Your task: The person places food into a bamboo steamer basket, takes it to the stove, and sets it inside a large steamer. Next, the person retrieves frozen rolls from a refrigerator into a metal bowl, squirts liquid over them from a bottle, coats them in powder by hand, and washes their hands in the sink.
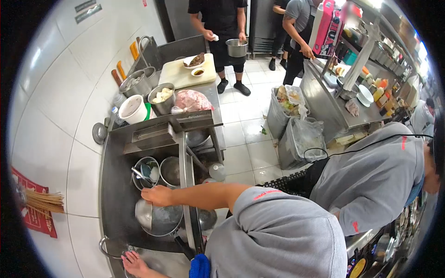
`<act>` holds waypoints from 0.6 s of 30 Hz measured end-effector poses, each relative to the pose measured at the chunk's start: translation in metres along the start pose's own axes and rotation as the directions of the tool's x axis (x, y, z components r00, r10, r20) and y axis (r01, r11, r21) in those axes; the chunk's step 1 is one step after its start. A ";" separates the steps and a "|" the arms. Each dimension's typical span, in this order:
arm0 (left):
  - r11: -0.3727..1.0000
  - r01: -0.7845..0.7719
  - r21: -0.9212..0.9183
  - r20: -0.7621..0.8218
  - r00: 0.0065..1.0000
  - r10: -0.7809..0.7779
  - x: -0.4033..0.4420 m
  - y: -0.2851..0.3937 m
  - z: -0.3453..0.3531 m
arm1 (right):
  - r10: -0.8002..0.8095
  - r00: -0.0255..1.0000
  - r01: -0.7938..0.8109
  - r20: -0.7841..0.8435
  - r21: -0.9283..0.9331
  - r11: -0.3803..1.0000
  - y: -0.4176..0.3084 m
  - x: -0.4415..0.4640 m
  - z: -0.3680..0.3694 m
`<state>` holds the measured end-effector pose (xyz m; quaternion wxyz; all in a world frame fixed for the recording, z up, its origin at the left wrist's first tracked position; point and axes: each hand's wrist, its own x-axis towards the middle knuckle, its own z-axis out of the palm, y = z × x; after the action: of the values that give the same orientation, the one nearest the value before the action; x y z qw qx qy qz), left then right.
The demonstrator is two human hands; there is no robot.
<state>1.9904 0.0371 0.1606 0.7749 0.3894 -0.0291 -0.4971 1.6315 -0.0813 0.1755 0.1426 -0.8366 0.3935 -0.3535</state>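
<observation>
Pan [167,218] sits low in the metal sink [114,185], black handle [184,248] angled toward the person in grey. Pale rounded piece [143,213] shows at the pan's far-wall side, right under the fingers. Right hand [159,195] is over the pan's rim, fingers curled down; its grip looks bunched, but from here I can't tell whether it grasps that piece or just rests by it. Left hand [133,263] is near the sink's corner, fingers spread, grip released, just beside a curved metal handle [105,249]; contact with the metal surface [169,259] below is unclear.

Just past the right hand, two more pots: one with utensils inside [147,172], one plain pot [169,171] beside it. Blue cloth [200,266] near the person's front. Wooden skewers [45,200] by the wall, red packet [37,220] behind them.

Farther along, the table [211,95] carries a white bucket [131,110], a pot of pale chunks [162,95], a bag of raw meat [192,100] and a cutting board [174,76]. Board holds a plate of dark food [194,60] and a small sauce bowl [198,72]. Beyond, a co-worker in black [215,18] holds a saucepan [237,48]. Two bins [300,143] stand on the tiled floor [238,134]; another co-worker in grey [371,171] is close on the right of the view.
</observation>
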 end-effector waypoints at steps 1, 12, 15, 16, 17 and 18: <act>1.000 -0.015 0.010 -0.017 1.000 0.016 0.000 -0.001 0.009 | 0.006 1.000 -0.006 -0.007 -0.003 1.000 0.004 -0.004 -0.007; 0.788 -0.309 0.532 0.024 0.936 0.351 -0.102 -0.071 0.097 | -0.037 0.987 0.044 0.156 -0.040 0.998 0.072 -0.065 -0.064; 0.762 -0.301 0.573 0.099 0.949 0.300 -0.135 -0.114 0.146 | 0.167 0.978 -0.141 -0.123 0.202 0.969 0.084 -0.067 -0.124; 0.760 -0.284 0.584 0.111 0.956 0.272 -0.147 -0.132 0.167 | 0.174 0.976 -0.145 -0.134 0.203 0.968 0.098 -0.075 -0.145; 0.726 -0.295 0.621 0.101 0.949 0.299 -0.174 -0.155 0.206 | 0.132 0.949 -0.043 -0.287 0.295 0.954 0.113 -0.082 -0.164; 0.724 -0.300 0.622 0.108 0.948 0.299 -0.167 -0.175 0.214 | 0.100 0.895 0.073 -0.434 0.366 0.928 0.127 -0.091 -0.184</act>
<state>1.6828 0.0112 0.2557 0.6692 0.6161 -0.2564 -0.3269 1.3913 -0.0880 0.1968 0.2074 -0.6879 0.3471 -0.6027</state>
